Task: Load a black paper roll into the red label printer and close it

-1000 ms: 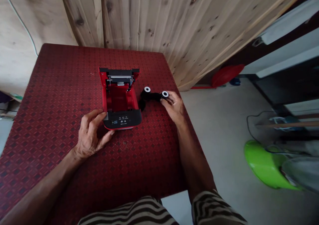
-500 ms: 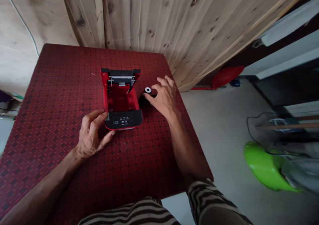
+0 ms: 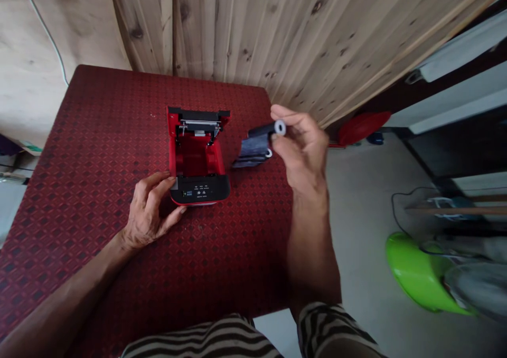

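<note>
Where the red-patterned table (image 3: 119, 115) bears the open red-and-black printer (image 3: 200, 190), the left hand (image 3: 146, 210) grips the printer's front-left corner; the right hand (image 3: 303, 152) has just lifted the black ribbon (image 3: 254, 149), pinching one roll by its white core (image 3: 277, 127), so it hangs free, outside the printer.

Red machine (image 3: 193, 160), black front panel (image 3: 217, 189): short white markings (image 3: 201, 187) in row, two small round marks (image 3: 202, 192) below, bluish patch (image 3: 188, 193) at left. All too small to read; no wording legible.
</note>
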A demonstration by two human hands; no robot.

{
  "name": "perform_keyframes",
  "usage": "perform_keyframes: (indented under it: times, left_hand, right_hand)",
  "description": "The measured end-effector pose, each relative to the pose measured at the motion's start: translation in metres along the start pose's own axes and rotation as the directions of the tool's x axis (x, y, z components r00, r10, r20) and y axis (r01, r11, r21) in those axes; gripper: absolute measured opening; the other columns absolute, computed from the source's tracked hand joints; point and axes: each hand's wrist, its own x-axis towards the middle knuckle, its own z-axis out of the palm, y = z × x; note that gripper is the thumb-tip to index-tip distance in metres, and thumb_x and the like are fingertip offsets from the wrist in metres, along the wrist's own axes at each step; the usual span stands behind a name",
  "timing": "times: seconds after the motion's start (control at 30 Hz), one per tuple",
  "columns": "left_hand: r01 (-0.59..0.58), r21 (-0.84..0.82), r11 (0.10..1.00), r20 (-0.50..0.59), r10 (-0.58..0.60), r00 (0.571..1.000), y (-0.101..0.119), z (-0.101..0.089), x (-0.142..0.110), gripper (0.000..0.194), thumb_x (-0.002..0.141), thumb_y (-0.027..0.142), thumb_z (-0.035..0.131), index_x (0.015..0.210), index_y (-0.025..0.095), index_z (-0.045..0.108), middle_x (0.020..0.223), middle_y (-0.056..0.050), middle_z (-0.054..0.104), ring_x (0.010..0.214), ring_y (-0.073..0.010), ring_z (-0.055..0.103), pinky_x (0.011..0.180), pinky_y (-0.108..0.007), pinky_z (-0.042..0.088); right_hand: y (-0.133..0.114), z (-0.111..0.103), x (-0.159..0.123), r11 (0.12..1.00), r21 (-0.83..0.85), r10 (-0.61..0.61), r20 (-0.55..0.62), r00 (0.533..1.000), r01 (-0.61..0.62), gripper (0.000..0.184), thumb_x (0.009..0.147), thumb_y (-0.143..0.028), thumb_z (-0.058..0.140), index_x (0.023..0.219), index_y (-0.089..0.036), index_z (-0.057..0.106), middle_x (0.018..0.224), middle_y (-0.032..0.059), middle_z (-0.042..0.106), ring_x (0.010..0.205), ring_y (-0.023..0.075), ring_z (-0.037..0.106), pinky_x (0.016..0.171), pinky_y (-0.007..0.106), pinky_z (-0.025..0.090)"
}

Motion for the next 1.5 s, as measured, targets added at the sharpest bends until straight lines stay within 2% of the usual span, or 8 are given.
perform_keyframes:
  times: [0.1,0.2,0.33,0.47,0.87,1.2,1.43,1.5]
  left_hand:
    - [0.006,0.002,1.000,-0.004,-0.006,1.000,0.000,0.000,0.000,0.074,0.095,0.041,0.077,0.158,0.019,0.044,0.138,-0.018,0.061,0.127,-0.0325,0.063,0.106,-0.047,0.059]
    - [-0.002,0.002,1.000,-0.004,0.002,1.000,0.002,0.000,0.001,0.072,0.097,0.042,0.074,0.158,0.019,0.044,0.136,-0.018,0.062,0.125,-0.0320,0.064,0.104,-0.047,0.059]
    - [-0.010,0.007,1.000,-0.001,0.010,1.000,0.005,-0.001,0.003,0.067,0.101,0.044,0.069,0.157,0.020,0.042,0.135,-0.018,0.062,0.124,-0.0305,0.064,0.102,-0.046,0.060]
    - [-0.010,-0.012,1.000,0.012,0.011,1.000,0.004,-0.001,0.002,0.063,0.103,0.044,0.064,0.157,0.018,0.042,0.139,-0.020,0.061,0.127,-0.0309,0.063,0.102,-0.045,0.059]
    - [0.021,-0.007,1.000,0.030,-0.021,0.999,0.005,0.000,0.000,0.067,0.101,0.043,0.069,0.157,0.021,0.039,0.141,-0.019,0.061,0.127,-0.0309,0.063,0.103,-0.046,0.060]
    - [0.018,-0.029,0.999,0.014,-0.018,1.000,0.005,0.000,0.000,0.069,0.099,0.039,0.072,0.158,0.020,0.041,0.141,-0.019,0.062,0.128,-0.0309,0.063,0.105,-0.047,0.060]
    - [0.034,-0.029,0.999,0.032,-0.033,0.999,0.004,0.000,-0.001,0.069,0.099,0.041,0.072,0.157,0.021,0.040,0.142,-0.018,0.062,0.129,-0.0311,0.063,0.106,-0.047,0.060]
    - [0.031,-0.025,0.999,0.034,-0.030,0.999,0.005,-0.001,-0.001,0.070,0.098,0.041,0.072,0.158,0.021,0.040,0.142,-0.018,0.062,0.129,-0.0310,0.063,0.106,-0.047,0.060]
  right_hand:
    - [-0.036,-0.019,-0.007,0.980,0.200,-0.009,0.128,0.992,-0.017,0.022,0.096,-0.049,0.066,0.109,-0.031,0.062,0.129,0.0055,0.077,0.118,0.0286,0.075,0.095,0.048,0.062]
    - [-0.063,-0.018,-0.010,0.982,0.185,-0.091,0.291,0.952,0.037,0.017,0.092,-0.037,0.073,0.102,-0.028,0.063,0.105,0.0029,0.080,0.091,0.0232,0.076,0.076,0.038,0.059]
    - [-0.071,0.016,-0.008,0.983,0.046,-0.178,0.475,0.862,0.177,0.017,0.091,-0.031,0.078,0.101,-0.025,0.066,0.094,-0.0006,0.077,0.083,0.0192,0.072,0.078,0.034,0.056]
    - [-0.066,0.056,-0.003,0.954,-0.048,-0.211,0.593,0.777,0.296,0.019,0.092,-0.028,0.082,0.106,-0.022,0.070,0.107,0.0048,0.079,0.099,0.0234,0.074,0.092,0.038,0.056]
    - [-0.068,0.095,0.008,0.771,-0.462,0.031,0.715,0.699,0.438,0.016,0.098,-0.024,0.075,0.113,-0.018,0.077,0.103,0.0123,0.075,0.091,0.0261,0.072,0.078,0.037,0.052]
    - [-0.065,0.105,0.022,0.831,-0.379,0.071,0.798,0.599,0.407,0.012,0.098,-0.015,0.071,0.106,-0.016,0.079,0.097,0.0134,0.080,0.092,0.0280,0.076,0.077,0.037,0.051]
    - [-0.062,0.098,0.020,0.854,-0.322,0.012,0.798,0.603,0.408,0.014,0.100,-0.012,0.067,0.105,-0.017,0.079,0.101,0.0113,0.081,0.098,0.0259,0.076,0.087,0.038,0.054]
    - [-0.064,0.085,0.015,0.886,-0.246,-0.070,0.767,0.638,0.393,0.019,0.103,-0.012,0.061,0.108,-0.018,0.078,0.108,0.0106,0.081,0.104,0.0252,0.075,0.096,0.040,0.054]
